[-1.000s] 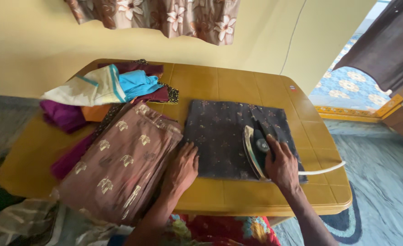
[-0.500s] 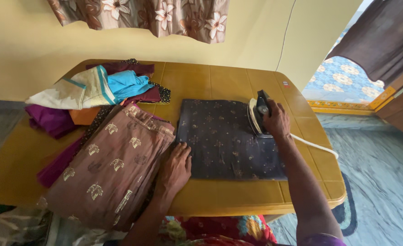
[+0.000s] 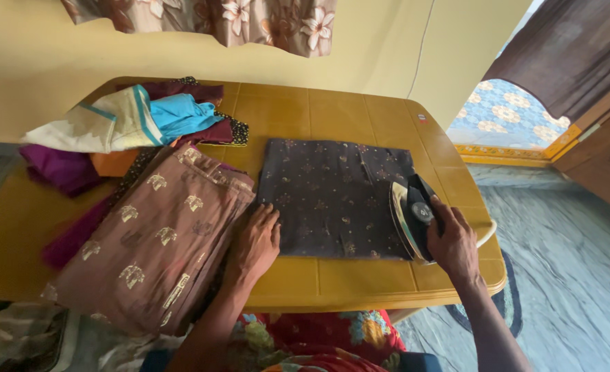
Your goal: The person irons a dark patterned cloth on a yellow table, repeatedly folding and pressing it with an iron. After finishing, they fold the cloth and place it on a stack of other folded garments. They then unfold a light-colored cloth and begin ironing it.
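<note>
A dark folded cloth (image 3: 329, 196) with small gold dots lies flat on the yellow table (image 3: 332, 110). My right hand (image 3: 452, 242) grips the black handle of a clothes iron (image 3: 411, 219), which rests on the cloth's near right corner. Its white cord (image 3: 487, 234) runs off to the right. My left hand (image 3: 256, 238) lies flat, fingers spread, on the cloth's near left edge, beside a folded brown cloth (image 3: 153, 238) with gold motifs.
A heap of folded clothes (image 3: 122, 127) in white, blue, purple and orange sits at the table's far left. A flowered curtain (image 3: 250, 21) hangs on the yellow wall. A doorway (image 3: 518, 117) with a dark curtain opens at the right, over a marbled floor.
My right hand has drawn the iron back from the cloth's far right corner to its near right corner. My left hand has stayed on the cloth's left edge.
</note>
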